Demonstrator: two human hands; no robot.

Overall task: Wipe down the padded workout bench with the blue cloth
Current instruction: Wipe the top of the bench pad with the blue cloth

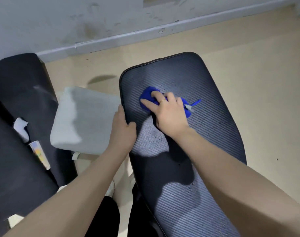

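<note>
- a beige floor (248, 65) runs up to a scuffed pale wall (60, 19) with a light skirting strip along its foot.
- the bench (205, 79), dark with a ribbed padded top, stretches away from the person; droplets show on the pad nearer the body than the right grip.
- the right grip (169, 113) presses down on the blue cloth (148, 97), fingers curled over and clamped on it; a ring sits on one finger.
- the cloth is bunched on the pad under that grip, spilling out past the fingertips toward the far end, with a tail and a pale tag poking out on the thumb side.
- the left grip (122, 127) clasps the bench's left edge, thumb on top of the pad, fingers wrapped down over the side.
- just beyond the left grip, off the bench, lies a grey cushion (84, 117) on the floor.
- further left is a dark padded surface (17, 93) with a crumpled white scrap (21, 128) and a small printed tube (39, 154) on it.
</note>
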